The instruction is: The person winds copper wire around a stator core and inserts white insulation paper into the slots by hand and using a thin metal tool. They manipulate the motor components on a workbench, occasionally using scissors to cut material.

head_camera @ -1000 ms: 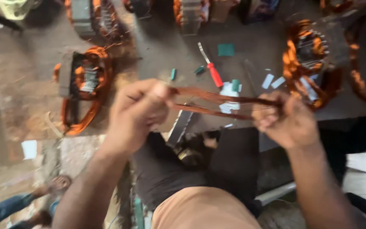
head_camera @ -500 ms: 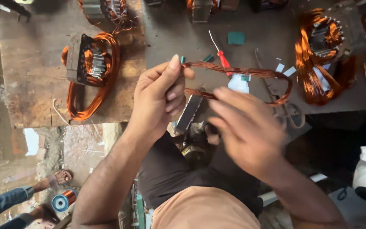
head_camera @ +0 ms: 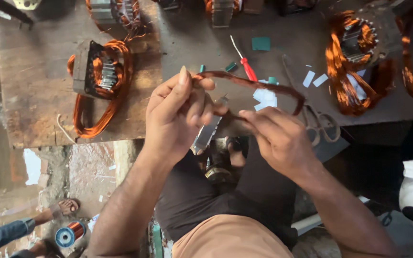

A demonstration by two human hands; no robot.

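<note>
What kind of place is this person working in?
Probably a motor rewinding workshop. Stators wound with copper wire lie on a worn bench, beside a red screwdriver and scissors. Both hands shape a copper coil.

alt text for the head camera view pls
Two bare hands, left hand and right hand, pinch a loop of copper wire coil above a worn workbench, where a red screwdriver, scissors and copper-wound stators lie.

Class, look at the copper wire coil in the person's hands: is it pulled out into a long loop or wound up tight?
Pulled out: the copper wire coil runs as a long narrow loop from the left hand past the right hand.
</note>
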